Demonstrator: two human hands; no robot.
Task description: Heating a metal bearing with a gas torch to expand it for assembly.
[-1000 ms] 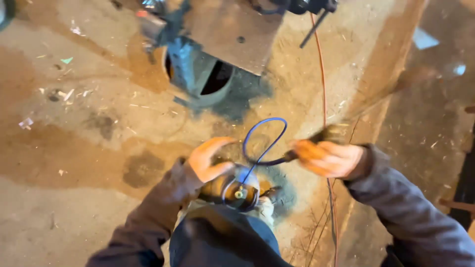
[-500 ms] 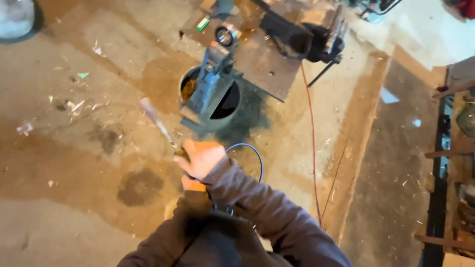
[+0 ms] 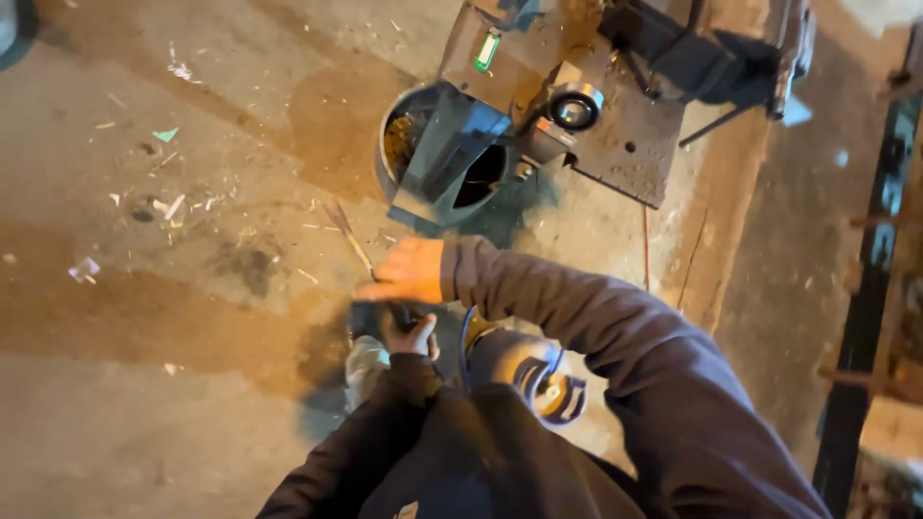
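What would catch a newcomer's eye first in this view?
The right hand at centre, gripping a thin rod that slants up and left over the stained concrete floor. Just below it, the left hand grips something dark. Above them, a round bucket sits under a rusty metal worktable with a vise.

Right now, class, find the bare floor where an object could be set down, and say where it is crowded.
Bare concrete floor lies lower left, below the scattered scraps. It is crowded round the bucket and metal stand at top, and where the right hand and left hand meet beside the blue cable.
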